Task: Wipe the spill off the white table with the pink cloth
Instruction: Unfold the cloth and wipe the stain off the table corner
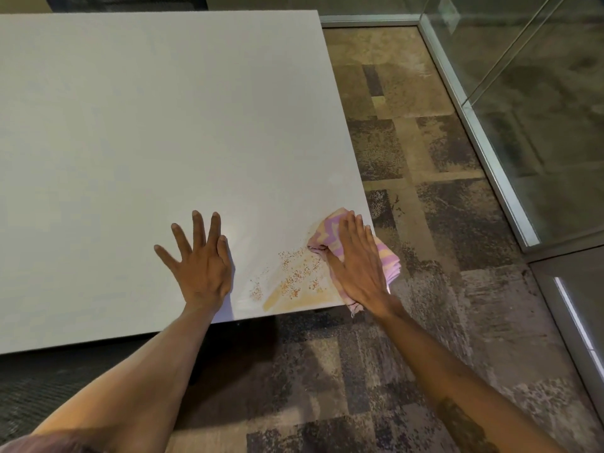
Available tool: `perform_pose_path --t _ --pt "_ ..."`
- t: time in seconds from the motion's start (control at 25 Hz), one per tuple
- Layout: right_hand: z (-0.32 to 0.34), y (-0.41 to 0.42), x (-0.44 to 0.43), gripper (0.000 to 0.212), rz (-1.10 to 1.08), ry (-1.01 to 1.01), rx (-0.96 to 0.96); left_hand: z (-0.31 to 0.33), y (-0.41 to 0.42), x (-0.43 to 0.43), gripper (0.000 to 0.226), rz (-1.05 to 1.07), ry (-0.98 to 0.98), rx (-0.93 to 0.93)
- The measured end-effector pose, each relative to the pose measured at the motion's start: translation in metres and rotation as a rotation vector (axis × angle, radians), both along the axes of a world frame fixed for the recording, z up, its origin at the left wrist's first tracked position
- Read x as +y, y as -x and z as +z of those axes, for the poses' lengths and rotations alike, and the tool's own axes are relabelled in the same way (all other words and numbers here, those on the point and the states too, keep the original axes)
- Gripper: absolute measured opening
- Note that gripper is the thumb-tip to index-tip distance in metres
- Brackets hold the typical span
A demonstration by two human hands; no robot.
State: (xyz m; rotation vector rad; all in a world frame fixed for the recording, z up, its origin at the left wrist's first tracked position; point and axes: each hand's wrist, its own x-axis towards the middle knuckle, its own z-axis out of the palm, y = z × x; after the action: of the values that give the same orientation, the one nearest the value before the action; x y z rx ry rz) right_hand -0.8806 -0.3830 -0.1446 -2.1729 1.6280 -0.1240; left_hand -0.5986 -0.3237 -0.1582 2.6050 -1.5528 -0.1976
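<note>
Looking down from the head camera, a smooth, matte white table point(147, 125) fills the upper left of the frame, its corner reaching toward the lower centre. At that corner lies the spill point(295, 282): a pale orange smear speckled with reddish grains. Just right of it, the pink cloth point(330, 233), soft, crumpled and patterned with yellow, overhangs the table edge. The right hand point(358, 266) presses flat on the cloth, fingers straight and close together. The left hand point(199, 259) rests palm-down on bare tabletop, fingers spread wide, holding nothing. Mottled brown-grey carpet point(425, 223) covers the floor at right.
</note>
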Motion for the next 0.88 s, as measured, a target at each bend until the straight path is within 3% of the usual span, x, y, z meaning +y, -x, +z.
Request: perform_pose_path --t 0.2,0.52,0.88 --pt "-0.005 0.0 -0.049 0.098 0.194 -0.003 -0.016 -0.003 -0.001 -0.001 0.053 -0.005 0.005 0.04" --pt "-0.001 -0.006 -0.115 0.069 0.412 -0.026 -0.169 -0.004 -0.003 -0.002 0.053 -0.015 0.011 0.043" --pt "-0.001 0.009 -0.061 0.057 0.338 0.024 -0.263 -0.02 -0.015 -0.005 0.051 -0.064 0.038 0.054"
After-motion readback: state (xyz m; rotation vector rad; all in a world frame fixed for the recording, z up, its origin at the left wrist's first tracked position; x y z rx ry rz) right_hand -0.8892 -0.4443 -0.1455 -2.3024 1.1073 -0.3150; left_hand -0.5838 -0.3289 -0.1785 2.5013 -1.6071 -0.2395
